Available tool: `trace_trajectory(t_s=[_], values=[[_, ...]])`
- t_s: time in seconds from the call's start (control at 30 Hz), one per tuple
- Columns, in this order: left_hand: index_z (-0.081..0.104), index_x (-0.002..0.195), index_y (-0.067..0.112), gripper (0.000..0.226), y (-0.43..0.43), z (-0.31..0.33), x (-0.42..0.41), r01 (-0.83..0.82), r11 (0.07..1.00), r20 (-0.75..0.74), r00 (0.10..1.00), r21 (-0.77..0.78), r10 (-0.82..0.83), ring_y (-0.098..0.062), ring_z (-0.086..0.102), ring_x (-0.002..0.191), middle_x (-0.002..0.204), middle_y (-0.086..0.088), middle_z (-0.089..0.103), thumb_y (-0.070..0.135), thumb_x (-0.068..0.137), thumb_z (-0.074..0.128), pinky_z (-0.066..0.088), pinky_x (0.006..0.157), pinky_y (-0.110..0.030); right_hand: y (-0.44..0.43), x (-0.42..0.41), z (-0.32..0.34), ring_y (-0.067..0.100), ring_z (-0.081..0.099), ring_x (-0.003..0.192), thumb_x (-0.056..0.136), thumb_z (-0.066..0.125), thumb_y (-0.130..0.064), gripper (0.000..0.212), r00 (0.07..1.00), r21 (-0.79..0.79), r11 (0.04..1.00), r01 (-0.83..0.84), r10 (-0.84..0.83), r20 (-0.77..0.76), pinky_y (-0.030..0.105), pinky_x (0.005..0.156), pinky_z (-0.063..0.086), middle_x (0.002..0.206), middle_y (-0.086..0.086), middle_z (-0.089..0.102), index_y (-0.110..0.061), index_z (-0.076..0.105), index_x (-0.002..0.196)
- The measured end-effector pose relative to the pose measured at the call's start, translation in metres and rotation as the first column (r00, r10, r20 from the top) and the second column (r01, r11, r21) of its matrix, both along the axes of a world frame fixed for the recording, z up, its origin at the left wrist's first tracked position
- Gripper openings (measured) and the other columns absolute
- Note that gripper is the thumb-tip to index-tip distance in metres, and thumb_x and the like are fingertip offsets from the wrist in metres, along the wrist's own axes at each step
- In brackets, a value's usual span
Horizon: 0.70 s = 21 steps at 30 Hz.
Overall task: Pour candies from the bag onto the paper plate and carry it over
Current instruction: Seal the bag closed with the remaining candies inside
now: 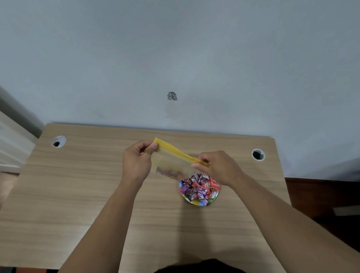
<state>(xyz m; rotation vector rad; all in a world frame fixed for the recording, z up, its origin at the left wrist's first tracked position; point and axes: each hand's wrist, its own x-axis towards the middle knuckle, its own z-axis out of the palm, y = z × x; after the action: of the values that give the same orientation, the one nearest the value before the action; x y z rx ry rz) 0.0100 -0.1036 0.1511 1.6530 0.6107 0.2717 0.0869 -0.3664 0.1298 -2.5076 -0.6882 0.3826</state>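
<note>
Here the wooden table (68, 195) fills most of the view, set against a pale wall, with a round cable hole near each far corner. Taking the paper plate (201, 199) as the landmark: it sits on the table toward the right of centre, heaped with wrapped candies (198, 188) in purple, red, brown and green, so the pouring looks done or nearly so.

Just beyond the plate, held in the air, is the clear bag (173, 166) with its yellow zip strip on top. The strip's long axis runs from far-left down to near-right, ending almost directly beyond the plate. A dark smear low inside the bag may be a few leftover candies, though it is too blurred to be sure.

The left hand (138, 162) pinches the far-left end of the strip between thumb and fingers, well to the left of the plate. The right hand (217, 165) pinches the near-right end, just beyond the plate and partly overlapping its far-right edge in the view. That makes the right hand much the nearer one for picking the plate up; the bag would have to be set aside or kept in the left hand first.

The wrappers carry pale lettering, too small and blurred to read
</note>
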Motion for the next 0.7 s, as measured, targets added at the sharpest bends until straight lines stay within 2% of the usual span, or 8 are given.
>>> trace_trajectory(t_s=[0.13, 0.27, 0.37, 0.47, 0.57, 0.7], values=[[0.079, 0.081, 0.021, 0.021, 0.001, -0.002, 0.000, -0.065, 0.995, -0.012, 0.998, -0.072, 0.064, -0.003, 0.065, 0.076, 0.075, 0.012, 0.075, 0.012, 0.098, 0.073, 0.050, 0.080, -0.016, 0.000, -0.001, -0.002, 0.007, 0.055, 0.060, 0.096, 0.062, -0.068, 0.038, 1.000, -0.004, 1.000, -0.008, 0.008, 0.020, 0.035, 0.059, 0.044, 0.066, -0.010, 0.063, -0.033, 0.065, 0.082], [0.079, 0.084, 0.020, 0.017, 0.006, -0.007, -0.002, -0.126, 0.983, -0.036, 0.992, -0.136, 0.122, -0.005, 0.066, 0.078, 0.082, 0.003, 0.076, 0.012, 0.098, 0.074, 0.049, 0.081, -0.020, -0.003, -0.003, -0.002, 0.005, 0.054, 0.060, 0.095, 0.060, -0.070, 0.044, 1.000, -0.003, 1.000, -0.008, 0.008, 0.026, 0.036, 0.061, 0.048, 0.069, -0.009, 0.066, -0.027, 0.067, 0.085], [0.078, 0.085, 0.016, 0.015, 0.007, -0.006, -0.003, -0.163, 0.971, -0.051, 0.986, -0.172, 0.157, -0.008, 0.065, 0.079, 0.084, -0.001, 0.075, 0.012, 0.099, 0.073, 0.050, 0.081, -0.021, -0.002, -0.005, 0.002, 0.005, 0.054, 0.059, 0.097, 0.063, -0.065, 0.040, 0.999, 0.001, 1.000, -0.017, 0.017, 0.029, 0.034, 0.060, 0.045, 0.067, -0.010, 0.064, -0.027, 0.068, 0.083], [0.077, 0.085, 0.015, 0.017, 0.008, -0.010, -0.004, -0.201, 0.957, -0.069, 0.979, -0.211, 0.191, -0.002, 0.066, 0.072, 0.077, 0.005, 0.076, 0.011, 0.100, 0.072, 0.050, 0.082, -0.021, 0.003, -0.007, 0.009, 0.008, 0.056, 0.059, 0.100, 0.063, -0.061, 0.034, 0.998, -0.028, 0.999, -0.024, 0.026, 0.055, 0.032, 0.058, 0.042, 0.068, -0.009, 0.065, -0.033, 0.059, 0.080], [0.077, 0.081, 0.017, 0.022, 0.013, -0.013, -0.007, -0.209, 0.944, -0.099, 0.977, -0.254, 0.189, -0.004, 0.065, 0.073, 0.074, 0.006, 0.076, 0.014, 0.101, 0.070, 0.051, 0.084, -0.024, 0.007, -0.006, 0.010, 0.018, 0.066, 0.065, 0.098, 0.058, -0.069, 0.038, 0.996, -0.045, 0.999, -0.012, 0.016, 0.092, 0.037, 0.061, 0.053, 0.075, -0.004, 0.076, -0.036, 0.054, 0.080], [0.076, 0.082, 0.020, 0.021, 0.015, -0.011, -0.009, -0.237, 0.936, -0.148, 0.968, -0.261, 0.204, 0.006, 0.059, 0.056, 0.085, -0.003, 0.075, 0.021, 0.102, 0.070, 0.044, 0.071, -0.024, 0.011, 0.001, 0.011, 0.021, 0.069, 0.068, 0.095, 0.052, -0.078, 0.056, 0.988, -0.080, 0.997, -0.012, 0.024, 0.152, 0.039, 0.065, 0.057, 0.071, -0.005, 0.076, -0.025, 0.063, 0.082]])
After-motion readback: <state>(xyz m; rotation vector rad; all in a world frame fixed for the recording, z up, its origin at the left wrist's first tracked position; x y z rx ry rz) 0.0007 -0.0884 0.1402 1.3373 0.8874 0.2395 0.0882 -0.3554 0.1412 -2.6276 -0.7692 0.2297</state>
